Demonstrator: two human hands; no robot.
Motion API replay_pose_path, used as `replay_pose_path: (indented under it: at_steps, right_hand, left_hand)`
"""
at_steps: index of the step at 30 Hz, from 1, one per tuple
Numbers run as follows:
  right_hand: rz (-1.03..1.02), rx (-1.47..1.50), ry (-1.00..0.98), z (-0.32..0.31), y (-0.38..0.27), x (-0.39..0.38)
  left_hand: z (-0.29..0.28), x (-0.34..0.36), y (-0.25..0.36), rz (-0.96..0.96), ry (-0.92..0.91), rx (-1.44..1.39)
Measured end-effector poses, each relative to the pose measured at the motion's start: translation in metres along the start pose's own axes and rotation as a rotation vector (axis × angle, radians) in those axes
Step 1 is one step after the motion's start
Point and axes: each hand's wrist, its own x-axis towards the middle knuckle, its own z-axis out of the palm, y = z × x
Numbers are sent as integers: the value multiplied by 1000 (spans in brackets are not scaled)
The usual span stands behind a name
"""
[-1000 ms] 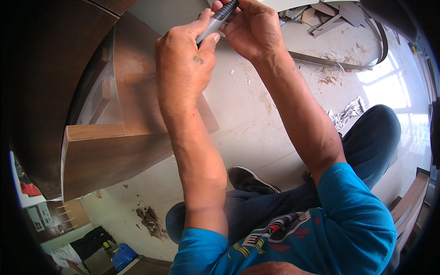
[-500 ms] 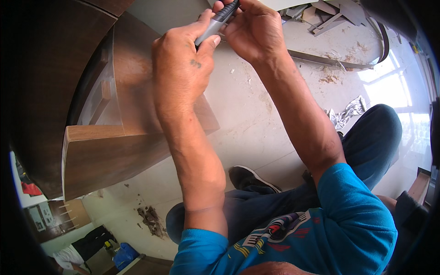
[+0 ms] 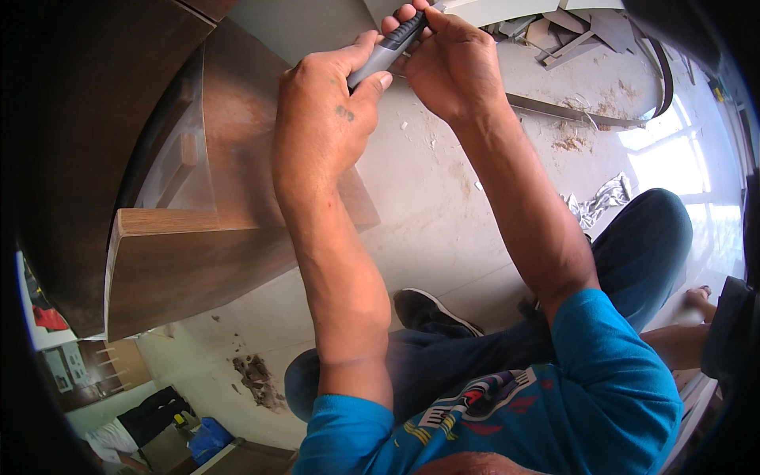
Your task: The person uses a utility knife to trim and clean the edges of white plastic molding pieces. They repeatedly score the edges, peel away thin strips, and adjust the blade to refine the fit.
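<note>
A grey and black utility knife (image 3: 388, 51) with a ribbed grip is up at the top of the view, between my two hands. My left hand (image 3: 324, 111) is closed around its grey rear end, thumb along the side. The fingers of my right hand (image 3: 459, 67) pinch the black front end, where a small bit of metal shows at the tip. Those fingertips partly cover the front end. Below the hands and to the left is a brown wooden panel (image 3: 198, 269) with a lighter edge.
Dark brown cabinetry (image 3: 79, 119) fills the left side. Offcuts (image 3: 570, 36) lie at the far right, near a long dark strip (image 3: 570, 111) and shavings. A crumpled silvery sheet (image 3: 602, 198) lies by my knee. Other people show at lower left (image 3: 150, 419) and the right edge (image 3: 681, 344).
Both hands and the knife have shifted slightly right and down in the picture. The grip on the knife looks the same. At the right edge, more of another person's limbs has come into view.
</note>
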Motion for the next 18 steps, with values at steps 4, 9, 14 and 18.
replay_pose_path:
  at_steps: [4,9,14,18]
  right_hand:
    - [-10,-58,-100,-3,3,11]
    - [-23,-32,-151,-10,6,17]
    - [-36,-54,-198,-17,6,17]
    - [-31,-25,-194,-16,4,22]
  left_hand:
    - [1,4,0,12,-52,12]
    - [20,8,-9,-59,-119,-41]
    - [35,7,-25,-95,-150,-93]
    - [35,13,-12,-10,58,-179]
